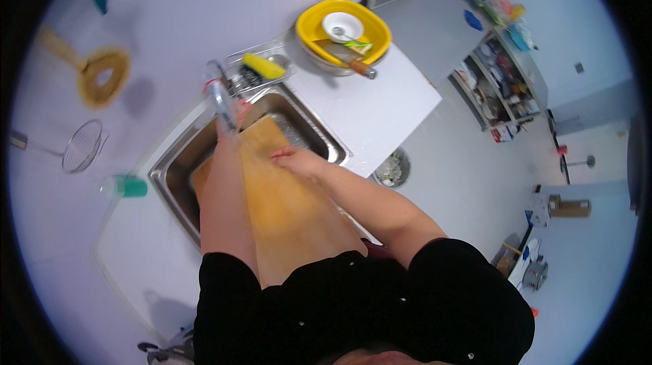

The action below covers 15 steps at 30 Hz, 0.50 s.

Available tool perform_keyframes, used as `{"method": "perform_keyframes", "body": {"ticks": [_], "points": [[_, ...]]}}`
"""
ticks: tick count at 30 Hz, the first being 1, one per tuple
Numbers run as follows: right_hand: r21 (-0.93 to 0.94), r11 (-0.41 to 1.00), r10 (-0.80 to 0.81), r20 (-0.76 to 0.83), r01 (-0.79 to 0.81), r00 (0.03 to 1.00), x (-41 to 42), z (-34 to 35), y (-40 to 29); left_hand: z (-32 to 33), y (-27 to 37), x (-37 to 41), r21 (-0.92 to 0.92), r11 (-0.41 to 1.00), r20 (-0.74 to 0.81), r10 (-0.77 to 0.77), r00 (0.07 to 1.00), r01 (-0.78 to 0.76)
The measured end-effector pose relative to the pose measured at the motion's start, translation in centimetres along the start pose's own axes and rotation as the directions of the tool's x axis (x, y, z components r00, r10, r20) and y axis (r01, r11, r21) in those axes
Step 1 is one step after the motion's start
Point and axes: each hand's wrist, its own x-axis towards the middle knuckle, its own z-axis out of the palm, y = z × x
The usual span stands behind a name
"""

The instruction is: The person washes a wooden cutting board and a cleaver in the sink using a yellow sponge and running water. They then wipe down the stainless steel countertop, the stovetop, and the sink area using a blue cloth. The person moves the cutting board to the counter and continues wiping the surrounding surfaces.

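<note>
A large wooden cutting board [285, 207] stretches from inside the steel sink [318, 143] to my torso. My left hand [240, 113] is at the board's far end, beside and partly behind the chrome faucet [222, 102]. The faucet hides much of it, so its grip is unclear. Over the upper right part of the board lies my right hand [294, 159], its fingers bent inward near the wood. Whether it grips the edge or only rests there is blurred. A yellow sponge [264, 66] sits in a wire rack [285, 54] behind the sink.
Right of the sink, a yellow basin [379, 24] holds a white bowl [342, 26] and a cleaver [351, 59] whose handle overhangs the rim. A green bottle [133, 187] stands left. On the wall hang strainers [83, 146]. A waste bin [403, 167] is below the counter [377, 110].
</note>
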Motion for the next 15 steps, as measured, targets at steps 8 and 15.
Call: {"method": "perform_keyframes", "body": {"ticks": [8, 15], "points": [[-0.198, 0.980, 0.024, -0.054, -0.035, 0.998, 0.6, -0.3, 4.5, -2.6, -3.1, -12.7, 0.975, -0.023, 0.220, 0.234, 0.947, -0.221], [-0.614, 0.772, -0.185, 0.029, 0.164, 0.982, -0.1, -0.1, 4.8, -9.8, -2.9, -22.6, 0.982, -0.058, 0.184, 0.155, 0.971, -0.177]]}}
